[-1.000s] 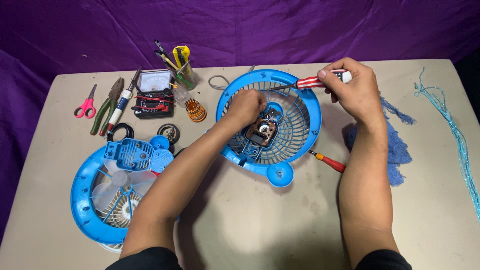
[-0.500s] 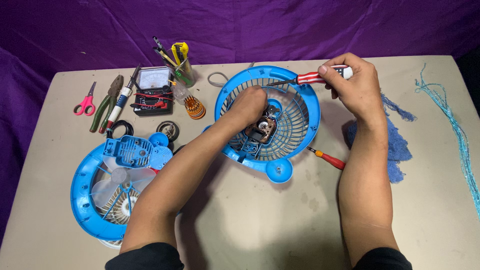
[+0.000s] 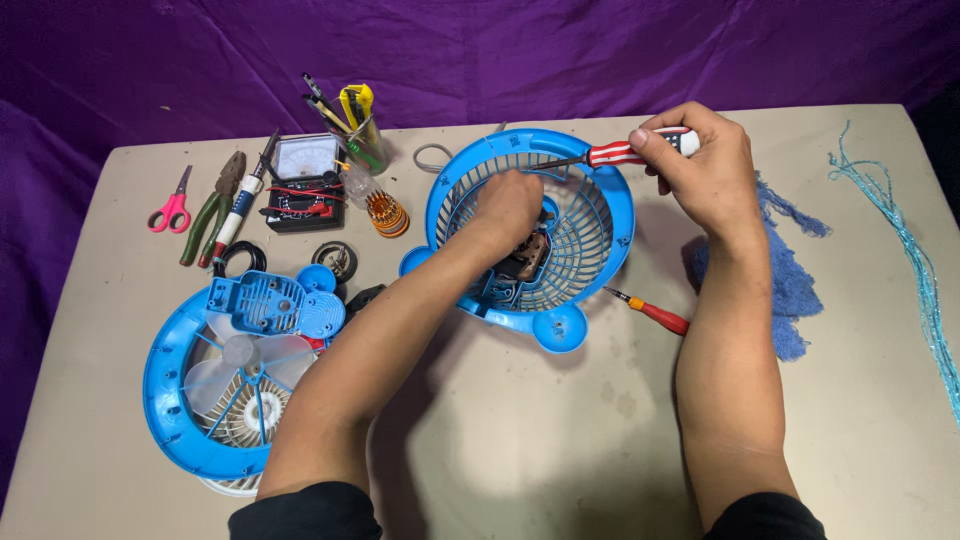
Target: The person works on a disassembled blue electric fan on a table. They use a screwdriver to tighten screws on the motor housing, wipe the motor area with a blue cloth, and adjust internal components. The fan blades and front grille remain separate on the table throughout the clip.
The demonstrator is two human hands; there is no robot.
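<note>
Beige desk point(image 3: 520, 450), stained, purple cloth backdrop point(image 3: 600, 50) behind. Left hand point(image 3: 508, 205) curled down inside blue fan grille point(image 3: 610, 250), over the brown motor point(image 3: 528, 255); grip itself hidden, cannot tell. Right hand point(image 3: 705, 170) closed around red-striped screwdriver point(image 3: 625, 152), tip at grille's far rim. Small orange screwdriver point(image 3: 655, 313) lies just beside right forearm. Clear cup point(image 3: 365, 135) far left of left hand holds pens and yellow-handled tools, upright.
</note>
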